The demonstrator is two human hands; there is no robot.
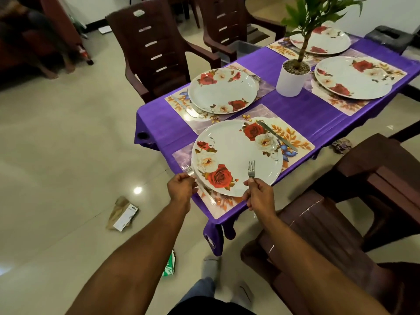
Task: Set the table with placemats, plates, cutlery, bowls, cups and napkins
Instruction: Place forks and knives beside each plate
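A purple-clothed table (302, 114) carries several floral placemats, each with a rose-patterned plate. The nearest plate (236, 156) lies on its placemat (295, 138), with a knife (277, 135) to its right. My left hand (181, 186) grips a fork (189, 171) at the plate's left edge, its tines pointing away from me. My right hand (259, 194) holds a second fork (251, 169) upright over the plate's near right rim. The plate behind (223, 90) has a knife (184, 106) on its left and a fork (254, 76) on its right.
A white pot with a green plant (293, 79) stands mid-table. Two more plates (353, 77) (322, 39) sit at the far right. Brown plastic chairs (156, 48) (354, 201) ring the table. Packaging (123, 213) lies on the tiled floor to the left.
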